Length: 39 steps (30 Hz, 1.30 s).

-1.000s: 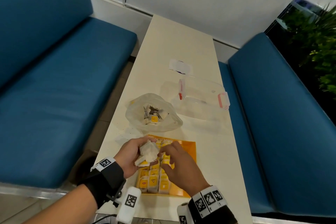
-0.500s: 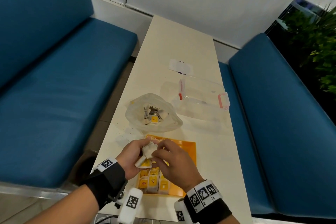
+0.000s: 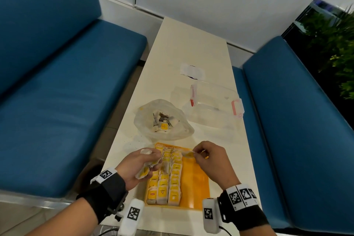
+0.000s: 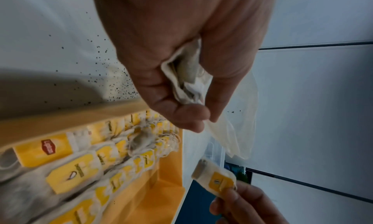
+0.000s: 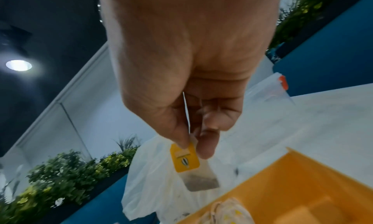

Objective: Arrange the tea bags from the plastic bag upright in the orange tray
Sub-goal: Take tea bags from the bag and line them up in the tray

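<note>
From the head view I see the orange tray [image 3: 195, 182] at the near table [image 3: 191, 48] edge; its right half is bare, its left holds rows of upright tea bags [image 3: 168, 178]. The plastic bag [image 3: 162, 119] lies just beyond, open. My left hand [image 3: 139, 165] clutches a bunch of tea bags [image 3: 143, 172] over the tray's left rim. In the left wrist view the fingers [image 4: 181, 112] curl round crumpled white bags. In the right wrist view my right hand [image 5: 189, 84] pinches one tea bag [image 5: 193, 168] by its yellow tag, hanging below the fingertips above the tray's far edge
</note>
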{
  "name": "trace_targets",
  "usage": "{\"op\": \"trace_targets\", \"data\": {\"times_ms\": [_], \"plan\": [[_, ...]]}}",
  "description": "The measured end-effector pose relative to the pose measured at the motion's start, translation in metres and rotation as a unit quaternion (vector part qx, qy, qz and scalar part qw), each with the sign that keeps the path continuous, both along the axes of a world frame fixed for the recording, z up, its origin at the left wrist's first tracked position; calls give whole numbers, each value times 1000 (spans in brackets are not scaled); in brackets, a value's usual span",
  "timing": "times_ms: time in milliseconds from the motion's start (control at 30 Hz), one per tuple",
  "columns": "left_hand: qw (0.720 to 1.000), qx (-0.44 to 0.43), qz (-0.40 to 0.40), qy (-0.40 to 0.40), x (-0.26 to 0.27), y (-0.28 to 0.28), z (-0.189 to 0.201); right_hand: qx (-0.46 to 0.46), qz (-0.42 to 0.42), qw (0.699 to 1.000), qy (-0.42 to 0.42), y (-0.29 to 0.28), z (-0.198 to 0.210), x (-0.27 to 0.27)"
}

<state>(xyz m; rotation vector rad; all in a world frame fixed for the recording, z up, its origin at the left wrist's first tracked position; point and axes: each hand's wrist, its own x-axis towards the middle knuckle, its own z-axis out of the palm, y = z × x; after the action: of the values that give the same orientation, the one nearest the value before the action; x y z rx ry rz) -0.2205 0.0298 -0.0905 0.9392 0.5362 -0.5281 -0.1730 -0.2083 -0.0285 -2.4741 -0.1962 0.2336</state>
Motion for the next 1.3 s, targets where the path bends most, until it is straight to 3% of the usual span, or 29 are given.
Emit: {"op": "trace_targets", "data": {"times_ms": [233, 367, 533, 700, 967, 1300], "plan": [[986, 166, 17, -28, 2, 0, -9, -72, 3, 997, 35, -11, -28, 13], [938, 340, -2, -65, 6, 4, -20, -129, 19, 991, 15, -7, -41, 20], [892, 435, -77, -92, 3, -2, -32, -172, 13, 985, 12, 4, -55, 22], [874, 462, -107, -102, 0, -1, -39, -183, 3, 983, 10, 12, -60, 20], [879, 453, -115, -93, -4, 5, -48, -133, -34, 990, 14, 21, -64, 14], [889, 433, -112, -96, -2, 7, -53, -169, -52, 984, 14, 31, -65, 16]]}}
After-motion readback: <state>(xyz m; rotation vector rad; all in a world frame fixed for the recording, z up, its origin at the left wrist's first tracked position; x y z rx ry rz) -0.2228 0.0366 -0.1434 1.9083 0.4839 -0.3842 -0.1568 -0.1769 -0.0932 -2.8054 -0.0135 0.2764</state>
